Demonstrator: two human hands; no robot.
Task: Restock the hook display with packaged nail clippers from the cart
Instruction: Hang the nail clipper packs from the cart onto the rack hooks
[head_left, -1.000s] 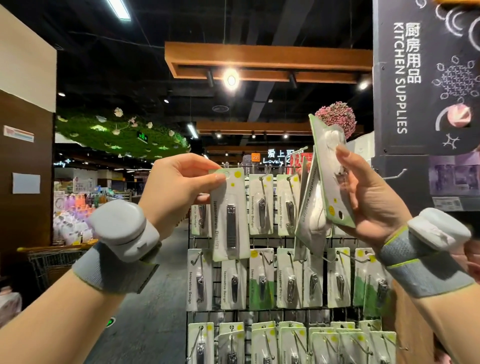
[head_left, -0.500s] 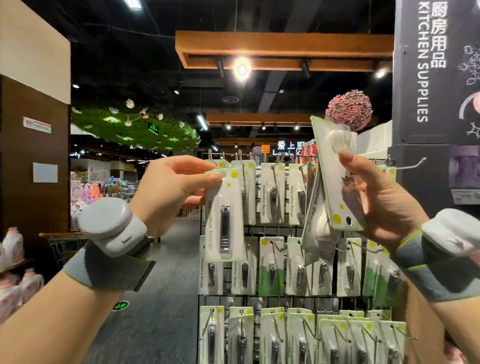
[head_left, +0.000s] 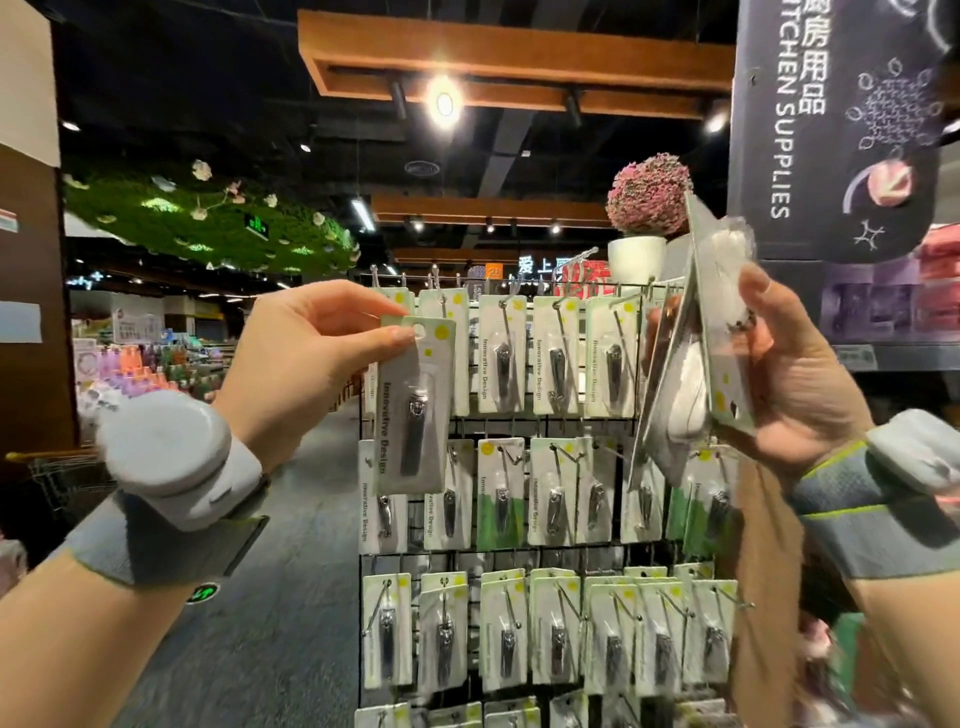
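Nearest the camera, the left hand (head_left: 306, 358) pinches one packaged nail clipper (head_left: 414, 408) by its top edge, thumb and forefinger closed beside the round hang hole. The card hangs upright in front of the upper left corner of the hook display (head_left: 524, 556), overlapping the packs already hung there; whether it touches them cannot be told.

The right hand (head_left: 795, 389) grips a spare stack of packs (head_left: 711, 332), fingers curled round its edge, the stack tilted and held at the display's upper right corner.

Behind both, the rack's wire hooks carry rows of clipper cards, most of them filled. A potted pink plant (head_left: 647, 200) stands beyond the top edge. The cart is not clearly in view.

The step in hand appears to be hanging a single pack on a top-row hook at the left edge. The next move likely calls for lining the hang hole up with the hook's tip, then sliding the card back along the wire while the right hand holds the stack clear.
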